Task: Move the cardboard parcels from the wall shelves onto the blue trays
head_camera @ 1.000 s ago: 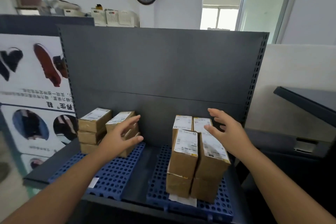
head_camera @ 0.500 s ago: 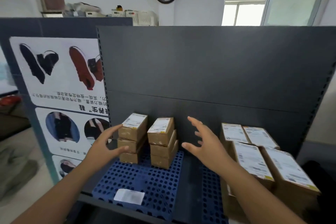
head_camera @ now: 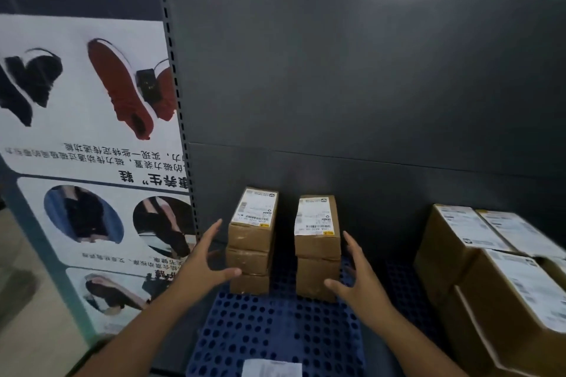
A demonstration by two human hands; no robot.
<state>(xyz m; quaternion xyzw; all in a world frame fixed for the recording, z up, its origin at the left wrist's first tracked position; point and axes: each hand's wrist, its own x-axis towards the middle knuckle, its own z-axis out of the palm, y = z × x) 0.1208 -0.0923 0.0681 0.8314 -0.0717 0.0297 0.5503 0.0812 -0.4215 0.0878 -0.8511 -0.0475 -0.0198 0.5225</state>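
Two stacks of small cardboard parcels stand on a blue perforated tray [head_camera: 275,324]. The left stack [head_camera: 251,242] is three high, the right stack [head_camera: 317,249] at least two high, each topped by a white label. My left hand [head_camera: 203,266] is spread just left of the left stack, its thumb touching the lowest parcel. My right hand [head_camera: 356,280] is spread just right of the right stack, thumb near its base. Neither hand holds anything. Larger labelled parcels [head_camera: 490,278] are stacked at the right.
The dark grey shelf back panel [head_camera: 352,86] rises right behind the parcels. A shoe poster [head_camera: 92,131] stands to the left. A loose white label [head_camera: 271,368] lies at the tray's near edge. A dark gap separates the tray from the right parcels.
The view has swung left and closer, centring the two small stacks. Both hands have moved forward and now flank the stacks, the right hand having left the larger parcels.
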